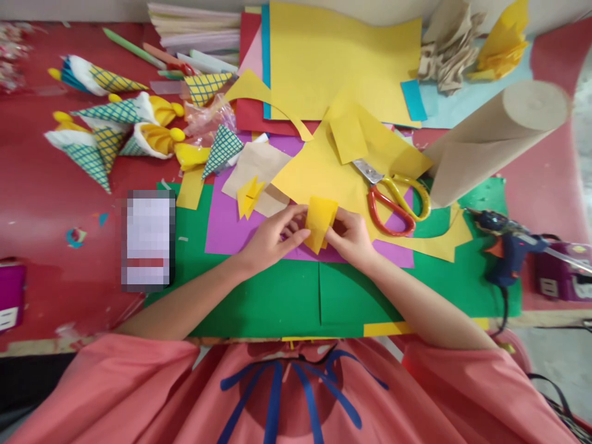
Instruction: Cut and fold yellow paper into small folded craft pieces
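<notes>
Small folded yellow tissue-paper piece [320, 223] is pinched betw. both hands — left hand [271, 239], right hand [352, 237] — over purple paper sheet [222, 225] on table. Prob. light, flimsy, easily torn; best held at edges.

Red bench [41, 203], crowded: green sheet [277, 299] at the near edge, paper cones [108, 126] at far left, blurred phone [148, 239] beside the sheet, blue glue gun [506, 246] at right, brown paper roll [494, 139] behind it.
</notes>
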`<state>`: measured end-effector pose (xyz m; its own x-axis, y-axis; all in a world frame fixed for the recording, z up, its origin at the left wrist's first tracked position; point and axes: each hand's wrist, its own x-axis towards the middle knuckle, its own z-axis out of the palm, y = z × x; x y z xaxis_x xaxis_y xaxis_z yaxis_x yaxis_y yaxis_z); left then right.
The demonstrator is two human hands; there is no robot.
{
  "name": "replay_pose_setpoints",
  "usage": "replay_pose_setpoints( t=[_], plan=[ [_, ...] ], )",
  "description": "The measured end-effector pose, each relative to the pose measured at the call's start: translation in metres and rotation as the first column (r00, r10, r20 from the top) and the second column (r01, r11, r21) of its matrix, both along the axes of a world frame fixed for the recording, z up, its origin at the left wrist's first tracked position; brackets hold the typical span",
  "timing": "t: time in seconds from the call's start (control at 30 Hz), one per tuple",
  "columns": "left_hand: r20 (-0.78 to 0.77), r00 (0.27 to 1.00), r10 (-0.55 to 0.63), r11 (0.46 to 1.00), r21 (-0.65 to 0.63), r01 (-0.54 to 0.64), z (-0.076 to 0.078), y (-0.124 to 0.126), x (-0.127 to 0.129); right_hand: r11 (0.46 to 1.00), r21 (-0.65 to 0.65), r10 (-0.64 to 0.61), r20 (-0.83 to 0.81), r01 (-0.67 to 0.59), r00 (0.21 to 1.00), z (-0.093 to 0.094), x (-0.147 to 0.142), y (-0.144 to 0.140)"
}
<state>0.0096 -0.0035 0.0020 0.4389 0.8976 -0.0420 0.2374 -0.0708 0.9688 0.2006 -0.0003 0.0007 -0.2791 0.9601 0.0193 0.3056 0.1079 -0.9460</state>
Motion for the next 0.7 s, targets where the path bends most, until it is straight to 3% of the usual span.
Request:
replay_pose_setpoints(
  t=[0.17, 0.3, 0.4, 0.53, 0.6, 0.7],
  plan=[
    [-0.163, 0.977, -0.138, 0.958, 0.228, 0.174, 0.0024, -0.001, -0.0003, 0.994, 0.069, 0.086, 0.058, -0.09, 0.995, 0.0046, -0.0018, -0.0028],
    [-0.171, 0.972, -0.161, 0.945, 0.259, 0.202, 0.0043, -0.0009, 0.0008, 0.981, 0.114, 0.149, 0.078, -0.157, 0.986, 0.0049, -0.003, -0.0033],
    [-0.134, 0.988, -0.083, 0.982, 0.157, 0.104, 0.0051, 0.0005, -0.0001, 0.992, 0.046, 0.116, 0.031, -0.118, 0.993, 0.0036, -0.002, -0.0021],
    [-0.01, 0.998, 0.069, 0.996, -0.06, -0.069, 0.0054, 0.0029, -0.0028, 0.987, -0.154, 0.012, -0.167, -0.038, 0.986, 0.0027, -0.0003, 0.0011],
    [0.054, 0.994, 0.095, 0.985, -0.15, -0.086, 0.0058, 0.0036, -0.0035, 0.972, -0.233, -0.047, -0.262, -0.016, 0.964, 0.0021, -0.0001, 0.0025],
    [0.128, 0.99, 0.054, 0.961, -0.276, -0.017, 0.0066, 0.0038, -0.0038, 0.957, -0.292, -0.114, -0.353, 0.006, 0.929, 0.001, -0.0005, 0.0035]
  ],
)
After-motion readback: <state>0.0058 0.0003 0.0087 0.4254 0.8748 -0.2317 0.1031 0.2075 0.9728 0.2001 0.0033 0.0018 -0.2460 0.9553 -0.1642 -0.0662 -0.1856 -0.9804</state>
